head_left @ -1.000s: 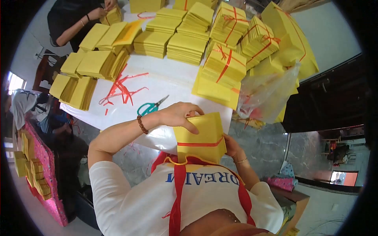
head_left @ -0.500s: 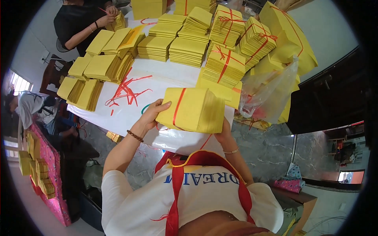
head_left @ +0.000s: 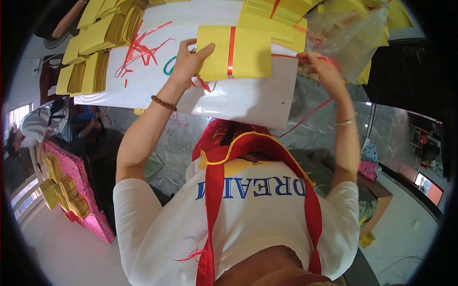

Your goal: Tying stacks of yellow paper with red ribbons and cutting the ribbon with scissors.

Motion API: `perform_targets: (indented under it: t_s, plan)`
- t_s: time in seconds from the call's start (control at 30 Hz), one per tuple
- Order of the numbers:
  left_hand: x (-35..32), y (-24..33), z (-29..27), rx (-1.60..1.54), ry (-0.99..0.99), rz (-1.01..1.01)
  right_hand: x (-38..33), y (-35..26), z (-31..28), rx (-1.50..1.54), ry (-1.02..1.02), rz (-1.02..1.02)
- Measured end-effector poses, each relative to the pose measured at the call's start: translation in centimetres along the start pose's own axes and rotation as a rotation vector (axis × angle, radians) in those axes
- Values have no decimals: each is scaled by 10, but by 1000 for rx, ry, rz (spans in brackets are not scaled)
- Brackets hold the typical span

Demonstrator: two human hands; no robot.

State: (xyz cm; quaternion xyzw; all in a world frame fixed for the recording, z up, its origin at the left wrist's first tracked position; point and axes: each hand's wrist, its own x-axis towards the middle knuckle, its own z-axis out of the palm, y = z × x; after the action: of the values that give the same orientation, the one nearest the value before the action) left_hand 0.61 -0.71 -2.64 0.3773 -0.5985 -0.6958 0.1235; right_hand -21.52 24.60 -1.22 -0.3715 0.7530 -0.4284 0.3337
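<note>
A block of stacked yellow paper lies near the front of the white-covered table, with a red ribbon crossing its top. My left hand grips its left edge, thumb on top and fingers down the side. Out past the block's right side, my right hand pinches the ribbon and holds it stretched sideways from the block. A loose end trails from this hand down past the table's right corner. Another bit of red ribbon shows below my left thumb.
Several yellow paper stacks stand on the left, beside cut red ribbon pieces and a green ring. A clear plastic bag hangs at the right. Another person's arm shows at upper left. A pink-covered surface holds yellow bundles.
The paper block has gone from tilted between both hands to lying flat on the table. My right hand has left its side and moved right, drawing the ribbon out. The view has shifted nearer.
</note>
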Motion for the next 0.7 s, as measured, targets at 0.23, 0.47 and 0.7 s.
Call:
perform_targets:
  t_s: [0.23,0.47,0.7]
  plan:
    - [-4,-3,21,124,-56,-60,-1,-71,-8,-336,-106,-14]
    - [-8,16,41,223,-203,-133,43,-102,72,-270,-283,-364]
    - [-10,29,-5,348,-389,-6,75,-57,119,10,-187,-216]
